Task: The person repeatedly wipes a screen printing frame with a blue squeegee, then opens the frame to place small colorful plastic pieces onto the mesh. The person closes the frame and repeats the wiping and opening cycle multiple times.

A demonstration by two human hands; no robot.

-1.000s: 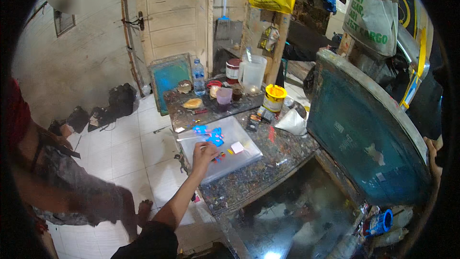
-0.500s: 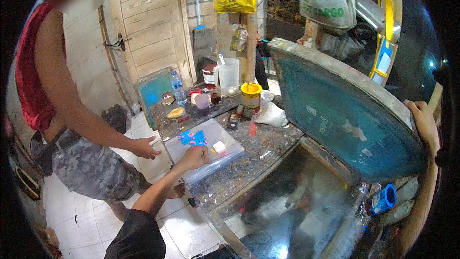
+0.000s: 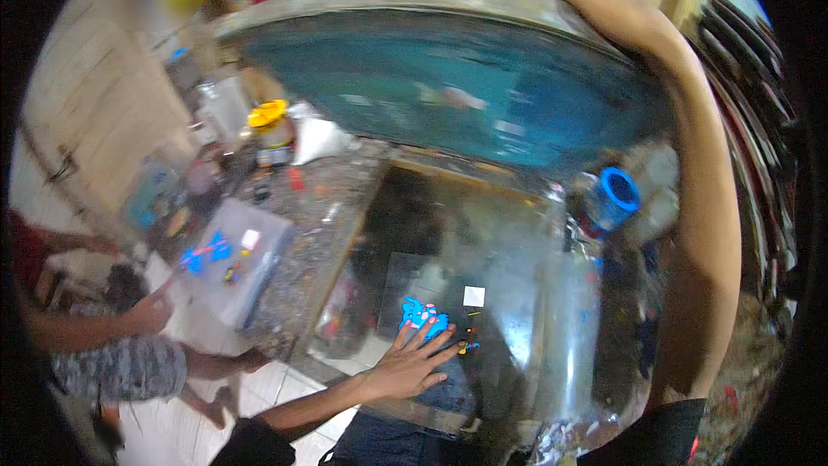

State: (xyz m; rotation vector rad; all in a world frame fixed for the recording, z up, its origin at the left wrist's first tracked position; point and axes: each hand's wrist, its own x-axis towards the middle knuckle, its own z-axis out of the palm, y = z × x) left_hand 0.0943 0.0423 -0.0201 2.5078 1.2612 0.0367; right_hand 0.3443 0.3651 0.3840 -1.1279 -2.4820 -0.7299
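Note:
My left hand (image 3: 412, 367) lies open, fingers spread, at a clear sheet (image 3: 398, 280) on the dark glass plate (image 3: 379, 233). Its fingertips reach a blue and pink printed patch (image 3: 424, 315). Beside the fingers on the sheet are a small white square (image 3: 473, 296) and tiny coloured marks. At the upper right, my right hand (image 3: 604, 9) is closed over the top edge of a screen-printing frame (image 3: 414, 86), which is tilted up with its teal mesh facing me. Left of the glass rests a stack of clear sheets (image 3: 267, 246) with a similar print on top.
A blue-rimmed can (image 3: 614, 194) stands right of the glass. Behind the stack are a yellow-lidded tub (image 3: 269, 125) and a white bag (image 3: 317, 140) on the paint-stained table (image 3: 315, 207). A person in camouflage shorts (image 3: 125, 371) stands at the left, one hand near the stack.
My left hand has moved right from the stack to the glass, where a printed clear sheet now lies. My right hand still holds the raised frame. The view has swung right and down.

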